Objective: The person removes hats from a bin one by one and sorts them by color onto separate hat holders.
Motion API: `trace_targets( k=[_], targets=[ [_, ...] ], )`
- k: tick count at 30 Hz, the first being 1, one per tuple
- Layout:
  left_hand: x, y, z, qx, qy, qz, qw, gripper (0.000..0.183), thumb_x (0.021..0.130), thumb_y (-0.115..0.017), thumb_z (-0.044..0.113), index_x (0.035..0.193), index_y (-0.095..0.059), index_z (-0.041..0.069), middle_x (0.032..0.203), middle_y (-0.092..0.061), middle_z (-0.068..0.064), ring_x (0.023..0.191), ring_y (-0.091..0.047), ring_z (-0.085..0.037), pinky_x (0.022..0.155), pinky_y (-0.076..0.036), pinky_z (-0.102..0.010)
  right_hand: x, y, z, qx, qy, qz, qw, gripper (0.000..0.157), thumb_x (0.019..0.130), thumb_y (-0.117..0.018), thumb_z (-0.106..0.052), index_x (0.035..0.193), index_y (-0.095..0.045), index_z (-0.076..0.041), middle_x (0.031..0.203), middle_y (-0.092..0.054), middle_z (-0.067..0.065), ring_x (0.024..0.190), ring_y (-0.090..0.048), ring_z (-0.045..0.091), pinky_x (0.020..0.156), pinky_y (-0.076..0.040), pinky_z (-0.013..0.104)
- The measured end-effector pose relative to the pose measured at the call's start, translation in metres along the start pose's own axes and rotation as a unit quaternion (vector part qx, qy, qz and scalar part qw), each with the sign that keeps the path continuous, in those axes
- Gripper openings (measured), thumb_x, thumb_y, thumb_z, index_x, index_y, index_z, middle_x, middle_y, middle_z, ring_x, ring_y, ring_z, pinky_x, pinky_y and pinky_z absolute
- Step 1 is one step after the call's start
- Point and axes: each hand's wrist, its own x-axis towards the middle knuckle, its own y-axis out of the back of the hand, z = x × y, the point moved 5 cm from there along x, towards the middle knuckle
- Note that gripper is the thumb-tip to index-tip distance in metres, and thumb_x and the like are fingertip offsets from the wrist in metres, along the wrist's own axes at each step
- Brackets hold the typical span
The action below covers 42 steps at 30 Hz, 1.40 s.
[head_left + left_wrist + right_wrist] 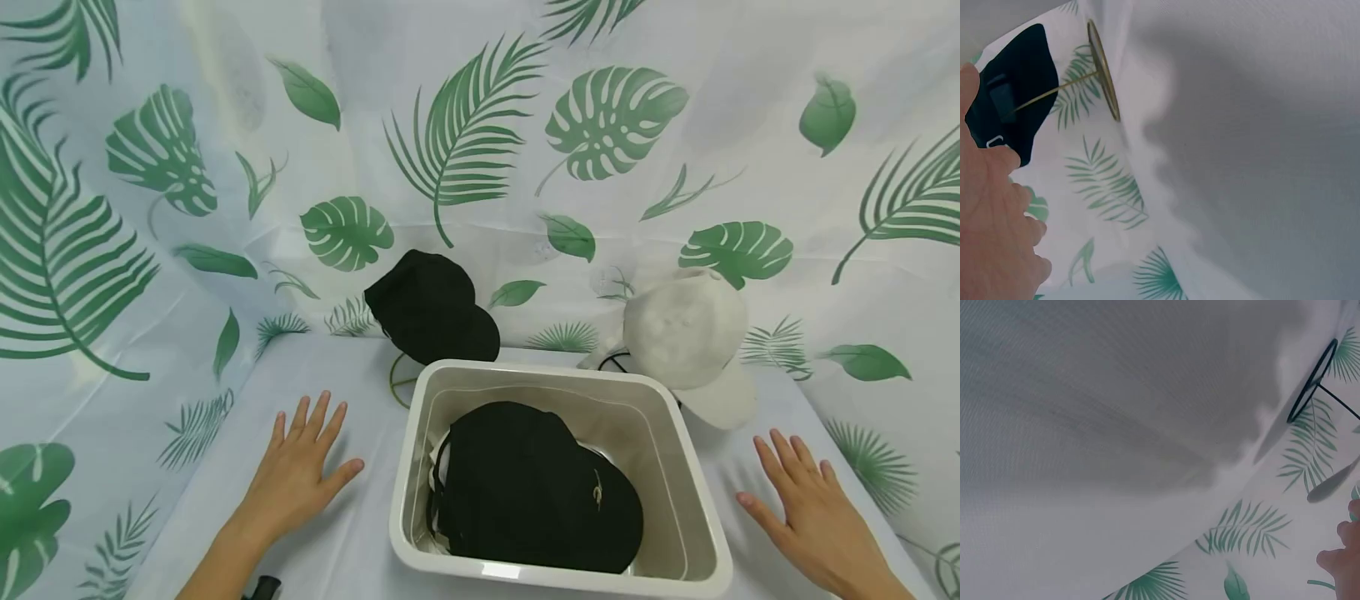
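Both hands are spread with nothing in them, each one wide; the left hand (296, 479) points its fingers forward on the left side, thumb out toward the middle; the right hand (813, 508) mirrors it on the far side, thumb also turned inward; each casts a soft shadow on the white table (345, 533) and touches none of the caps. Between them stands a pale plastic bin (701, 500), just apart from either thumb; inside it lies a black cap (525, 492), crown to the left, brim to the right, with a small gold-coloured mark near the brim and something pale showing at its left edge, too hidden to name. Behind the bin, to the left, a second black cap (431, 308) sits tilted on a gold-coloured wire stand (393, 383), its brim toward the right; behind the bin's right corner, near the right hand's fingertips, a white cap (682, 329) rests beside a dark wire stand (613, 358), brim downward and to the right; a leaf-printed cloth (510, 271) hangs at the back and sides; a small dark object (266, 587) shows beside the left forearm, cut off by the frame edge.
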Motion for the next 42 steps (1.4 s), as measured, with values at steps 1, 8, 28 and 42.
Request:
trace_targets(
  k=[1,8,28,42],
  targets=[
    [0.0,0.0,0.001,-0.003,0.001,-0.002,1.0,0.081,0.089,-0.044,0.063,0.151,-0.022,0.015,0.158,-0.005,-0.009,0.144,0.006,-0.031,0.112,0.003,-0.057,0.0,0.001,0.0,0.003,-0.001,-0.001,1.0,0.088,0.087,-0.063,-0.038,0.152,-0.011,-0.008,0.157,0.0,0.013,0.143,0.014,0.022,0.11,0.016,0.049],
    [-0.001,-0.002,0.005,-0.004,0.0,-0.001,1.0,0.082,0.089,-0.042,0.065,0.152,-0.021,0.016,0.158,-0.009,-0.012,0.144,0.005,-0.032,0.112,0.008,-0.054,-0.002,0.009,-0.003,0.026,-0.006,0.001,1.0,0.086,0.088,-0.062,-0.037,0.152,-0.013,-0.007,0.157,-0.004,0.014,0.143,0.012,0.022,0.11,0.017,0.049],
    [0.01,0.024,0.03,-0.003,-0.04,0.04,0.9984,0.08,0.089,-0.047,0.061,0.151,-0.022,0.018,0.159,-0.004,-0.004,0.144,0.003,-0.029,0.113,0.003,-0.054,0.013,0.045,-0.025,0.029,0.033,0.033,0.999,0.088,0.083,-0.068,-0.035,0.151,-0.019,-0.009,0.158,-0.009,0.01,0.145,-0.001,0.025,0.113,0.01,0.048],
    [0.011,0.047,0.053,-0.013,-0.084,0.058,0.9947,0.082,0.087,-0.051,0.06,0.152,-0.019,0.021,0.159,-0.005,-0.003,0.145,0.001,-0.027,0.113,0.001,-0.053,0.036,0.08,-0.065,0.05,0.08,0.068,0.993,0.093,0.077,-0.074,-0.038,0.15,-0.025,-0.011,0.155,-0.024,0.008,0.138,-0.028,0.026,0.113,-0.004,0.019]
  ],
)
